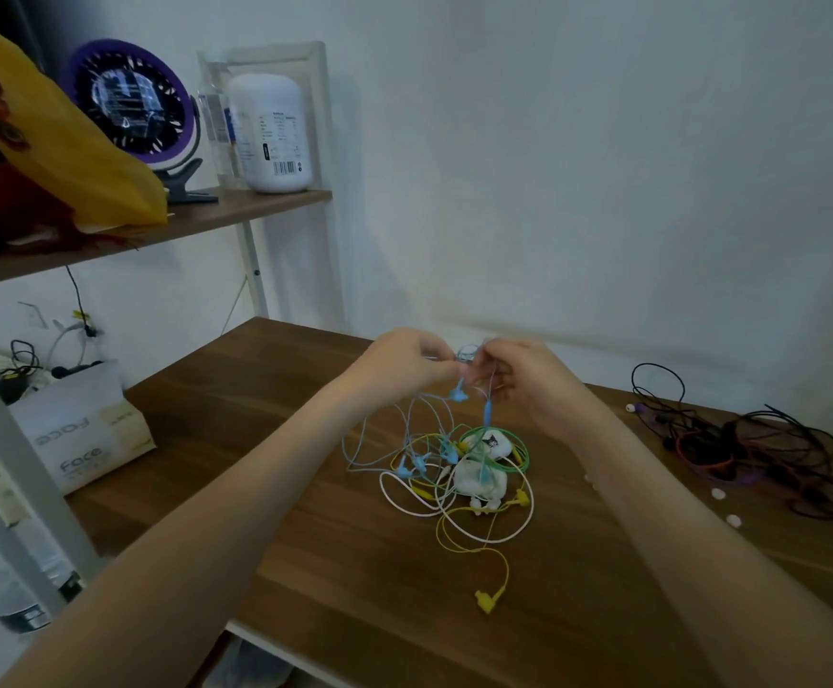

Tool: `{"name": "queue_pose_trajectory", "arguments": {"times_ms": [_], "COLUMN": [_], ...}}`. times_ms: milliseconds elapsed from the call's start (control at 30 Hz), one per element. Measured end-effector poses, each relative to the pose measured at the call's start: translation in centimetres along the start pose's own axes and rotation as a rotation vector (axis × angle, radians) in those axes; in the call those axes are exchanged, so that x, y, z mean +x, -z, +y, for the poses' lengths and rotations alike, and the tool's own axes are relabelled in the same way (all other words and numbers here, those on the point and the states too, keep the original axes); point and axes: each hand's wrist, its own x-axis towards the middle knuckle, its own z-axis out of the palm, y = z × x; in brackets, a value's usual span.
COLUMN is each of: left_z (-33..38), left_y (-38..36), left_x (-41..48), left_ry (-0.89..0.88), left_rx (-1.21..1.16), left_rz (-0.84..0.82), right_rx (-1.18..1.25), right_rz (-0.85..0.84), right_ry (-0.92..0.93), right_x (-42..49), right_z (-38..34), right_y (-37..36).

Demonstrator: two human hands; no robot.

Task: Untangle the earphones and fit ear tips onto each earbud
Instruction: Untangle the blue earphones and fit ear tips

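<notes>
Head view: both hands pinch blue earphone cable

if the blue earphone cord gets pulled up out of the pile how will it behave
Probably floppy: the blue cord sags in loose loops below the left hand and right hand pinching it. Likely light, since fingertips alone hold it up. It may snag and drag others, as its loops cross the yellow cord and green cord.
</notes>
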Motion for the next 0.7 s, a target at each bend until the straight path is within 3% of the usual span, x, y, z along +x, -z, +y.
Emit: {"name": "queue_pose_trajectory", "arguments": {"times_ms": [300, 467, 700], "left_z": [0.1, -1.0, -1.1], "left_y": [0.2, 0.3, 0.7], "left_x": [0.0, 0.4, 0.7], "left_ry": [0.051, 0.109, 0.099], "left_rx": [-0.33, -0.289, -0.406], "left_rz": [0.12, 0.206, 0.156], "right_rx": [-0.105, -0.256, -0.346], "right_rz": [-0.011, -0.016, 0.024], "right_ry": [0.045, 0.081, 0.114], "right_x": [0.2, 0.1, 0.5], "right_z": [0.8, 1.7, 2.3], "right_y": [1.2, 1.4, 1.0]}}
